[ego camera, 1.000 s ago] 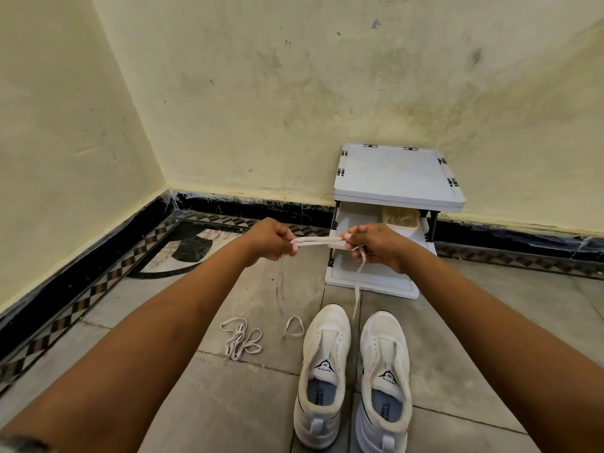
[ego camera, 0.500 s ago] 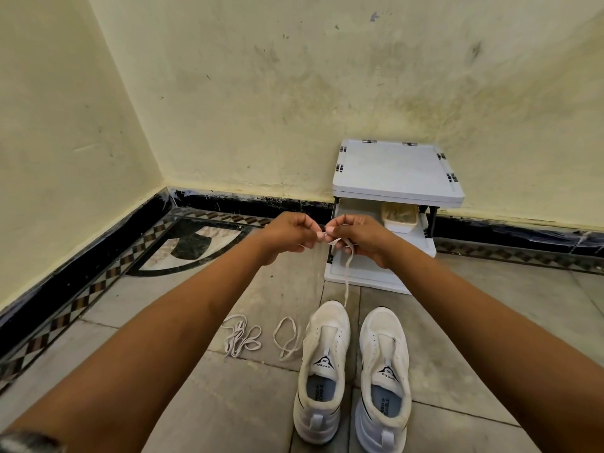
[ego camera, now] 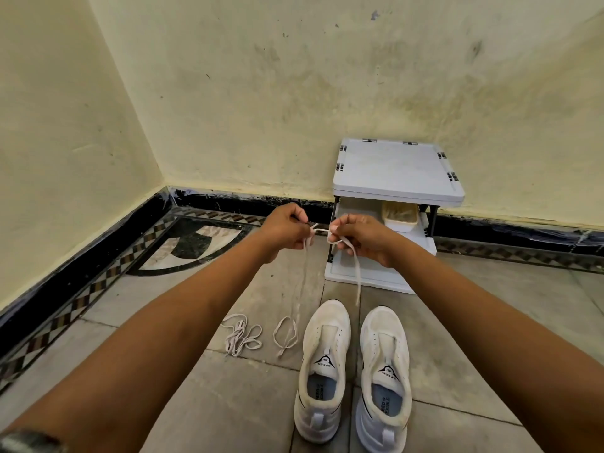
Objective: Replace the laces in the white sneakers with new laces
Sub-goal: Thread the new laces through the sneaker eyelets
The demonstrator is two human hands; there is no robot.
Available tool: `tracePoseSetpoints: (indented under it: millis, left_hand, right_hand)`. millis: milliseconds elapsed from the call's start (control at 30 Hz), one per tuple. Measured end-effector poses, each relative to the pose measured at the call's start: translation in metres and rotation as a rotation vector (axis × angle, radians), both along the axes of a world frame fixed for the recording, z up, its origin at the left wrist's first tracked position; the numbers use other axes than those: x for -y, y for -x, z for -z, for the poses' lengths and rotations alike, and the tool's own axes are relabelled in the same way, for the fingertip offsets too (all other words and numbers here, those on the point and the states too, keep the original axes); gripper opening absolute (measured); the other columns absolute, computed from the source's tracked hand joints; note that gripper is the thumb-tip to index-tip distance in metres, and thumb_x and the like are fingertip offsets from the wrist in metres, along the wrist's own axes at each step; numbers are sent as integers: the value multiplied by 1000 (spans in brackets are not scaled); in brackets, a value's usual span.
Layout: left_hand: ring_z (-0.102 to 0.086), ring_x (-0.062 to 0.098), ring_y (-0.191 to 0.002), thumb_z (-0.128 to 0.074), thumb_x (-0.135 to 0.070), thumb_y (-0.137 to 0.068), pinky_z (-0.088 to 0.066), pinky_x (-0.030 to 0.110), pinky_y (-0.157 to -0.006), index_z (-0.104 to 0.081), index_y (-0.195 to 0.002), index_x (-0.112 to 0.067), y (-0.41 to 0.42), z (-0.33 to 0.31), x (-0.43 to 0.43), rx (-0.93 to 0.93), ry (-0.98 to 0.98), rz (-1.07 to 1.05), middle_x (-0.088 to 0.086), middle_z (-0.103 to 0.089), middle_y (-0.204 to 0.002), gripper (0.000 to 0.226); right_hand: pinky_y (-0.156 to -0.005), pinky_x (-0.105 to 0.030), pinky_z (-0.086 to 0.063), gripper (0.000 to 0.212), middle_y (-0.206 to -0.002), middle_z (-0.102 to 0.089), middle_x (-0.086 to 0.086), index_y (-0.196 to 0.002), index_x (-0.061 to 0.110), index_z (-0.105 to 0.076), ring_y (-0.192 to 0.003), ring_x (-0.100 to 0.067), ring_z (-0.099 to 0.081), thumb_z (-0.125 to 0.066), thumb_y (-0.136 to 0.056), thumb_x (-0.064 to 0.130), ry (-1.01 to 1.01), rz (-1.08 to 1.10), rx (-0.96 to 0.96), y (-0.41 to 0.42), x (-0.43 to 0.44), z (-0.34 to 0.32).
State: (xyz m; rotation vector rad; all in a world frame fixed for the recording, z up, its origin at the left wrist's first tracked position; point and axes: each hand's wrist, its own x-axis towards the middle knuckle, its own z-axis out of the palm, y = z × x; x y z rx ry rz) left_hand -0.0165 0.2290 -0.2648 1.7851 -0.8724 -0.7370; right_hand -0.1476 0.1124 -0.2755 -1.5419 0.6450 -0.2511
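A person's left hand point(ego camera: 287, 232) and right hand point(ego camera: 362, 238) each pinch a white lace point(ego camera: 322, 230) stretched short between them above the toes of two unlaced white sneakers point(ego camera: 323, 371) on the tiled floor point(ego camera: 228, 403); its long tail loops beside a second loose lace point(ego camera: 243, 335), so the two could tangle, or the light pinch could slip.

Bare forearms point(ego camera: 183, 325), dark sleeve edge point(ego camera: 27, 442)

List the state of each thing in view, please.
Left hand: pinches held lace.
Right hand: pinches held lace.
Held lace: short span between hands, ends hanging.
Floor lace: loose heap.
Left sneaker: unlaced, upright.
Right sneaker: unlaced, upright.
White rack: tub on its shelf.
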Motion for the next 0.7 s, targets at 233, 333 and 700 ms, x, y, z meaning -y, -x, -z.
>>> tracePoseSetpoints:
  millis: [233,333,700]
  left_hand:
    - [-61,16,-61,-53,8,-87,-48,20,-48,-41,-79,-14,-13,2,-8,-7,-32,-111,12,-58,-77,26]
    - [-60,16,-62,-55,7,-86,-48,22,-51,-46,-80,-13,-15,4,-7,-10,-56,-155,12,-59,-80,23]
    - [-54,12,-65,-58,-8,-91,-46,20,-58,-61,-80,-11,-6,2,0,-69,-99,-177,6,-60,-76,12]
  right_hand:
    - [-42,-14,-37,16,-67,-49,1,-84,17,-55,-51,-7,-42,-46,-96,10,-99,185,92,25,26,4]
    - [-48,-15,-46,20,-68,-60,3,-89,15,-59,-54,-6,-50,-43,-96,8,-194,262,296,29,31,1]
    - [-84,-22,-48,29,-103,-68,2,-109,18,-63,-89,-8,-65,-50,-91,-1,-60,145,354,12,18,0]
